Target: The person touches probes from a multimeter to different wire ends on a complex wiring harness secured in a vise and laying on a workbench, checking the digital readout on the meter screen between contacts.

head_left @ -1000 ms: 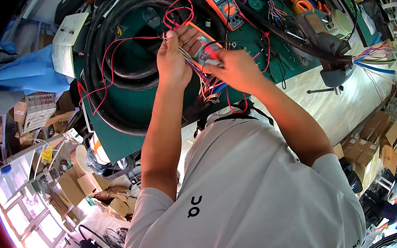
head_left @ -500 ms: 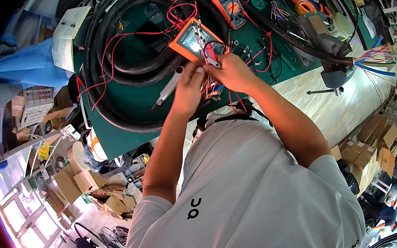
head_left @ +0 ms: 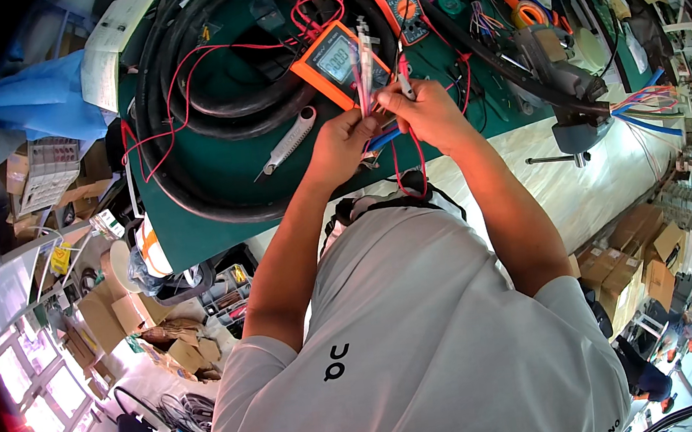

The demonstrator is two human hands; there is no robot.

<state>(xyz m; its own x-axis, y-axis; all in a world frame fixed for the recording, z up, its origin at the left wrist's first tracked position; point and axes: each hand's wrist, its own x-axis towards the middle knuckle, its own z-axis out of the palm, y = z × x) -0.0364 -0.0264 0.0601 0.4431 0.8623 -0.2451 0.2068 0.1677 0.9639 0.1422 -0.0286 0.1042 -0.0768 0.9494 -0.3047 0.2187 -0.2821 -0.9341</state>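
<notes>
My left hand (head_left: 339, 144) is closed around a bundle of thin wires (head_left: 364, 62) whose pale ends point up from the fingers. Just to its right, my right hand (head_left: 434, 116) pinches a test probe (head_left: 406, 85), pale with a red part, its tip upward. Blue and other coloured wires (head_left: 387, 138) hang below and between the hands; where they end is hidden. Behind the bundle, partly covered by it, lies an orange meter (head_left: 337, 62) with a lit screen. A grey utility knife (head_left: 289, 143) rests left of my left hand. Red test leads (head_left: 176, 124) loop across the table.
Thick black cable (head_left: 153, 127) lies coiled on the green tabletop (head_left: 189, 243). A red-orange multimeter (head_left: 397, 10) is at the back. To the right, a dark vise (head_left: 574, 99) holds a cable with splayed coloured wires (head_left: 643, 110). Cardboard boxes (head_left: 621, 263) stand on the floor.
My right hand has drawn away to the right from my left hand, the probe now apart from the bundle. The wire bundle stands more upright, and more of the orange meter's screen shows.
</notes>
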